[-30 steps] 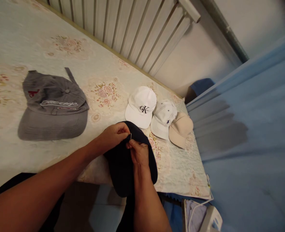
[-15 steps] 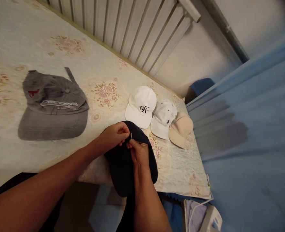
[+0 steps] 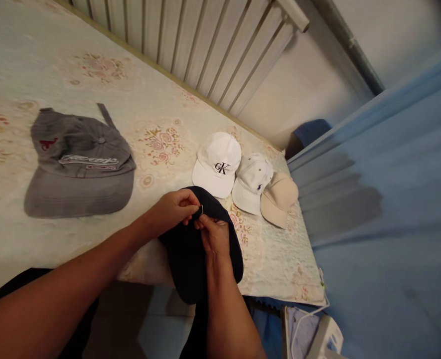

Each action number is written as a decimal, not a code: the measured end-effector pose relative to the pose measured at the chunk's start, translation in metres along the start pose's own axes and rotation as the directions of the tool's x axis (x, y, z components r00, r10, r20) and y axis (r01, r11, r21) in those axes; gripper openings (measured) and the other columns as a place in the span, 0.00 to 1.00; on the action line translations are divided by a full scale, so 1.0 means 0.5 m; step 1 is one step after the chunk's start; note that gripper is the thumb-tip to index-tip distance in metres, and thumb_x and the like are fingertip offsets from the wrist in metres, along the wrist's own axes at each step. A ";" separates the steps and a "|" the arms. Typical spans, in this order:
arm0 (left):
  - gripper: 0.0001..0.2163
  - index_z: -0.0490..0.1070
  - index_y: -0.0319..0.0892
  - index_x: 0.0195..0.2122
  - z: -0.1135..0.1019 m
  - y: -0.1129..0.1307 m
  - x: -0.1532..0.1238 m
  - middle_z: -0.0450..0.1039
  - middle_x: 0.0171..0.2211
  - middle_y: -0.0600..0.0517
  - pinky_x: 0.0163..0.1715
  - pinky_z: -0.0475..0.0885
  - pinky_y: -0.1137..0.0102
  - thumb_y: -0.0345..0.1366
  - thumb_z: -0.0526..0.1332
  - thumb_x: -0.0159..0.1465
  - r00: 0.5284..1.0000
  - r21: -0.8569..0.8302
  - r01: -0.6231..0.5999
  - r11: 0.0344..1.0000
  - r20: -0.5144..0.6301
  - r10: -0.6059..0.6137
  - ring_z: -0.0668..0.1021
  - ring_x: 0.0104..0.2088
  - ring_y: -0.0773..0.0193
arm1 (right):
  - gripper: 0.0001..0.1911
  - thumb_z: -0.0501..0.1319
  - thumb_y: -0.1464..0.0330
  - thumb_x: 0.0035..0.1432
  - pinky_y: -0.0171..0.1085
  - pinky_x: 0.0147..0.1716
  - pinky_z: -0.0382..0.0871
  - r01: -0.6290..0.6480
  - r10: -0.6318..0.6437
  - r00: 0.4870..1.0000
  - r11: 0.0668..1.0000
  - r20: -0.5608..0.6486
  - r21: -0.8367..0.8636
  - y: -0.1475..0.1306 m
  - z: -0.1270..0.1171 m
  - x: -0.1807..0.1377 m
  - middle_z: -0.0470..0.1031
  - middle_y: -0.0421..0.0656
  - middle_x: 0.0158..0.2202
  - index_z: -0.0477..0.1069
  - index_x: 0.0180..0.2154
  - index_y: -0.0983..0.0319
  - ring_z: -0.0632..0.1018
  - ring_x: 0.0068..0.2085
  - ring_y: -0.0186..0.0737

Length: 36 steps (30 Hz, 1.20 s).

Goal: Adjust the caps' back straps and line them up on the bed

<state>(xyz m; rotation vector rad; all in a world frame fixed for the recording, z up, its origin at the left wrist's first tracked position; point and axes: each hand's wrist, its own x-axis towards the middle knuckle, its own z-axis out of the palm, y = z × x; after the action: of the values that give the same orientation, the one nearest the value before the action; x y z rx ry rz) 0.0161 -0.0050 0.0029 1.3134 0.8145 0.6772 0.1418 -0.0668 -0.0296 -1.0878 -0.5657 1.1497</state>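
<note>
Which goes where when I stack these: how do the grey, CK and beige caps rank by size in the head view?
Largest: grey cap
Then: white CK cap
Smallest: beige cap, though partly hidden, so unsure

A floral bedspread [image 3: 93, 60] meets a slatted headboard [image 3: 190, 45], plain wall [image 3: 317, 75], perhaps blue curtain [image 3: 392, 199].

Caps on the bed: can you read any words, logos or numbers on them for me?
"CK": black letters on the front of the white cap.
Grey cap: pale script embroidery across the front, too blurred to read; a small red emblem on its side shows no legible letters.
Second white cap: a tiny dark emblem, too small to read.
Beige cap and the dark cap being held: no text visible.
</note>
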 end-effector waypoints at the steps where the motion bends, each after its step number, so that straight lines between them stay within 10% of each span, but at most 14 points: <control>1: 0.05 0.67 0.42 0.27 -0.001 0.001 0.000 0.68 0.18 0.58 0.20 0.65 0.73 0.36 0.61 0.52 1.000 0.000 0.000 1.000 0.007 0.000 0.70 0.19 0.69 | 0.09 0.68 0.71 0.38 0.36 0.24 0.58 0.001 -0.001 1.000 1.000 0.004 0.006 0.000 0.000 0.000 0.64 0.33 0.15 0.68 0.20 0.62 0.64 0.20 0.30; 15: 0.05 0.68 0.43 0.30 0.004 -0.011 -0.010 0.66 0.21 0.58 0.24 0.64 0.72 0.34 0.60 0.52 0.959 0.383 -0.236 0.893 -0.054 0.277 0.69 0.22 0.68 | 0.12 0.68 0.71 0.38 0.36 0.25 0.60 -0.021 0.021 1.000 1.000 -0.016 -0.013 0.001 -0.002 0.001 0.62 0.34 0.15 0.64 0.16 0.62 0.64 0.21 0.30; 26: 0.05 0.64 0.45 0.32 0.009 -0.035 0.003 0.72 0.23 0.56 0.27 0.70 0.67 0.35 0.59 0.54 0.983 0.088 -0.183 0.979 -0.008 0.184 0.77 0.24 0.62 | 0.10 0.66 0.73 0.39 0.35 0.24 0.59 0.006 -0.006 1.000 1.000 0.012 0.001 0.001 0.002 0.000 0.63 0.33 0.14 0.65 0.17 0.62 0.64 0.20 0.30; 32: 0.06 0.65 0.43 0.26 0.027 -0.021 -0.022 0.67 0.23 0.56 0.28 0.66 0.69 0.36 0.62 0.55 0.894 0.407 -0.188 0.894 -0.305 0.327 0.70 0.24 0.65 | 0.09 0.67 0.72 0.39 0.35 0.26 0.62 -0.017 0.017 1.000 1.000 0.012 0.026 0.005 -0.003 0.004 0.66 0.35 0.15 0.68 0.16 0.63 0.67 0.21 0.31; 36: 0.11 0.65 0.43 0.25 0.057 -0.039 -0.058 0.63 0.15 0.58 0.20 0.62 0.71 0.42 0.57 0.63 0.968 0.201 -0.048 0.978 -0.231 0.095 0.67 0.17 0.67 | 0.10 0.68 0.71 0.39 0.34 0.26 0.64 -0.050 0.053 0.997 0.997 -0.051 0.051 0.005 -0.011 0.005 0.68 0.36 0.15 0.68 0.15 0.63 0.67 0.21 0.30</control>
<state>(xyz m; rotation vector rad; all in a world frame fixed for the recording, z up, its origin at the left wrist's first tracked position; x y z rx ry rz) 0.0231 -0.0472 -0.0109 1.4602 1.0533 0.8421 0.1461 -0.0664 -0.0346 -1.0918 -0.4680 1.1705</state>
